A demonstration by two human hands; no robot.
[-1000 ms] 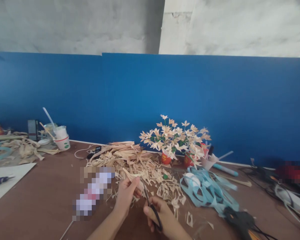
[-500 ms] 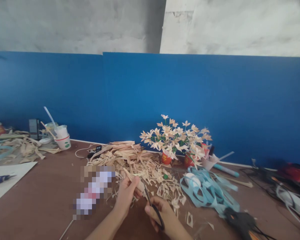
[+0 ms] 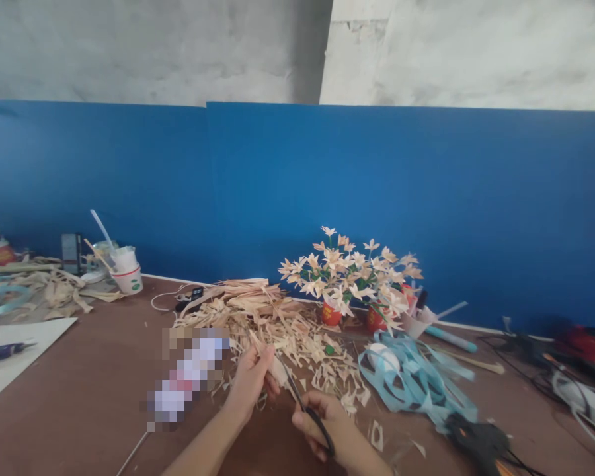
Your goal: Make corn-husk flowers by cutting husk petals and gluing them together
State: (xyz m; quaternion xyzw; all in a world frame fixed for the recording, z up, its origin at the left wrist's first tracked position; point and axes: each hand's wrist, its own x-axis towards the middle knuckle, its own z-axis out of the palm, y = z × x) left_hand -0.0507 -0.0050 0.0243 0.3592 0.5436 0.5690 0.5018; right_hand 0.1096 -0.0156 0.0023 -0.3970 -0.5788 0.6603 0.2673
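Note:
My left hand [image 3: 250,383] pinches a pale dried husk strip [image 3: 276,367] low in the middle of the view. My right hand [image 3: 330,430] is closed round the black handles of a pair of scissors [image 3: 305,406], whose blades point up and left against the strip. Both hands hover just above the brown table [image 3: 79,403], at the near edge of a heap of husk scraps [image 3: 272,327].
Pots of pale husk flowers [image 3: 352,274] stand behind the heap by the blue wall. Light blue ribbon [image 3: 411,377] and a black glue gun [image 3: 478,439] lie right. A white cup [image 3: 127,272] with sticks and more husk lie far left, with white paper [image 3: 20,354].
My right hand with the scissors has shifted slightly right and down. The left hand keeps its pinch on the strip. The view has drifted a little.

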